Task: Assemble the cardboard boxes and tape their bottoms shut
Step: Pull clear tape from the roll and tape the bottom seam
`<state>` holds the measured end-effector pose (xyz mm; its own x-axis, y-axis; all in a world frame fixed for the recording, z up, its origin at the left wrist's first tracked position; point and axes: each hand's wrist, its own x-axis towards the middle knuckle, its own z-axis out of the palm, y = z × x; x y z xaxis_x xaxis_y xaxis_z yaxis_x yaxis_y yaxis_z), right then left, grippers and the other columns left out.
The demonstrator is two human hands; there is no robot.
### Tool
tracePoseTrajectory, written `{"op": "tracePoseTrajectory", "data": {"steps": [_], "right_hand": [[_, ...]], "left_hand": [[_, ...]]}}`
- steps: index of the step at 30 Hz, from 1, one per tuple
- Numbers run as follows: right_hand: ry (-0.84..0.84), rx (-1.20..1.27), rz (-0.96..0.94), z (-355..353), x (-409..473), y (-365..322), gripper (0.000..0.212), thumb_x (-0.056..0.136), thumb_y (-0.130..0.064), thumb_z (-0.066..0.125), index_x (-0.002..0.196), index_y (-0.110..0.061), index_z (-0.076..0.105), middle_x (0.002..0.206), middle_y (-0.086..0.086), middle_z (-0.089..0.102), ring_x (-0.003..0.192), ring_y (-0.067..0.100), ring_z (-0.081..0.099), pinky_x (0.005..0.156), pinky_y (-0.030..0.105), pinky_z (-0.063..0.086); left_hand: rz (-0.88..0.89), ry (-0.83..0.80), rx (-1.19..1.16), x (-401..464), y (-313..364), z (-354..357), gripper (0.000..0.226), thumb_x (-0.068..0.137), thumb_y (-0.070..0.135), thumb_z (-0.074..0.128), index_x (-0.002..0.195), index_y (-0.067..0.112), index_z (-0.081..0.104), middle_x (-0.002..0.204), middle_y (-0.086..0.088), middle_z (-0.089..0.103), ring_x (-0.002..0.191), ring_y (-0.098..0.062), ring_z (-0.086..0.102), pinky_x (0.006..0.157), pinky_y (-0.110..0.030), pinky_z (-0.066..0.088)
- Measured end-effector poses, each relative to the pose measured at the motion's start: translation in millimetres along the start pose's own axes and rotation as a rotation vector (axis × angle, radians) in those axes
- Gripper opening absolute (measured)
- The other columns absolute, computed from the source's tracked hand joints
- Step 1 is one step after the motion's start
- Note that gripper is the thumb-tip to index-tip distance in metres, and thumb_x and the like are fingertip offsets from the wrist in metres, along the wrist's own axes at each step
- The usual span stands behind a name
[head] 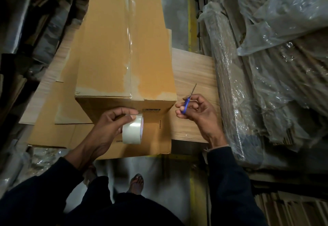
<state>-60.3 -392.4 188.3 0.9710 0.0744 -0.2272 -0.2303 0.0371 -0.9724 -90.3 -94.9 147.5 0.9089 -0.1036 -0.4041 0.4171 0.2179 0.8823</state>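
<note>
An assembled brown cardboard box (106,48) stands bottom-up on the wooden table (193,76). A strip of clear tape (131,35) runs along its centre seam and down the near side. My left hand (108,128) grips a roll of clear tape (132,131) against the box's near face, with the tape still joined to the strip. My right hand (195,113) holds blue-handled scissors (188,101) just right of the box's near corner, blades pointing up and away.
Flat cardboard sheets (53,133) lie under and left of the box. Plastic-wrapped bundles of flat cartons (266,83) stack up on the right, with more cardboard piled at the left. A yellow floor line (191,12) runs beside the table. My feet show below.
</note>
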Motion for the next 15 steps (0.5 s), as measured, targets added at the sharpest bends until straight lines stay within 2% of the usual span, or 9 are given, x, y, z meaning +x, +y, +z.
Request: {"op": "tracePoseTrajectory", "data": {"steps": [3, 5, 7, 9, 12, 15], "right_hand": [[-0.226, -0.222, 0.020, 7.5, -5.3, -45.3, 0.033, 0.090, 0.006, 0.075, 0.119, 0.008, 0.061, 0.094, 0.031, 0.073, 0.090, 0.047, 0.074, 0.076, 0.040, 0.066], [-0.421, -0.389, 0.081, 15.4, -3.3, -68.0, 0.033, 0.087, 0.002, 0.079, 0.115, 0.007, 0.062, 0.093, 0.032, 0.073, 0.087, 0.049, 0.074, 0.076, 0.044, 0.067], [-0.578, -0.566, 0.142, 27.2, 4.0, -81.0, 0.032, 0.086, 0.000, 0.082, 0.111, 0.002, 0.062, 0.090, 0.027, 0.074, 0.085, 0.041, 0.077, 0.075, 0.045, 0.066], [-0.692, -0.730, 0.225, 40.7, 14.2, -87.1, 0.034, 0.086, -0.002, 0.084, 0.109, -0.002, 0.060, 0.091, 0.023, 0.076, 0.080, 0.031, 0.079, 0.071, 0.041, 0.064], [-0.765, -0.971, 0.358, 59.1, 29.3, -91.7, 0.045, 0.081, -0.019, 0.091, 0.109, -0.007, 0.059, 0.104, 0.022, 0.072, 0.082, 0.034, 0.079, 0.075, 0.046, 0.066], [-0.751, -1.087, 0.412, 70.1, 38.9, -94.9, 0.047, 0.082, -0.026, 0.091, 0.108, -0.006, 0.058, 0.106, 0.023, 0.074, 0.081, 0.033, 0.080, 0.081, 0.053, 0.066]], "left_hand": [[-0.044, 0.002, -0.074, -4.3, 2.1, 4.4, 0.019, 0.089, 0.012, 0.073, 0.107, 0.005, 0.077, 0.118, -0.022, 0.074, 0.095, -0.026, 0.068, 0.083, -0.038, 0.051], [-0.064, 0.003, -0.114, -7.4, 3.0, 6.9, 0.027, 0.083, 0.020, 0.082, 0.106, 0.007, 0.079, 0.120, -0.024, 0.073, 0.097, -0.029, 0.066, 0.087, -0.044, 0.046], [-0.079, 0.011, -0.154, -10.6, 3.5, 8.2, 0.028, 0.081, 0.026, 0.084, 0.104, 0.011, 0.081, 0.115, -0.020, 0.076, 0.098, -0.031, 0.065, 0.089, -0.047, 0.043], [-0.090, 0.016, -0.187, -13.3, 4.2, 9.3, 0.025, 0.081, 0.028, 0.085, 0.101, 0.015, 0.082, 0.113, -0.017, 0.076, 0.100, -0.032, 0.063, 0.090, -0.050, 0.043], [-0.094, 0.011, -0.203, -15.5, 6.8, 10.5, 0.025, 0.079, 0.030, 0.086, 0.100, 0.016, 0.082, 0.114, -0.020, 0.076, 0.097, -0.033, 0.065, 0.087, -0.048, 0.048], [-0.098, -0.005, -0.192, -18.1, 11.6, 12.3, 0.026, 0.082, 0.029, 0.081, 0.103, 0.013, 0.080, 0.103, -0.012, 0.078, 0.085, -0.024, 0.068, 0.070, -0.032, 0.052]]}}
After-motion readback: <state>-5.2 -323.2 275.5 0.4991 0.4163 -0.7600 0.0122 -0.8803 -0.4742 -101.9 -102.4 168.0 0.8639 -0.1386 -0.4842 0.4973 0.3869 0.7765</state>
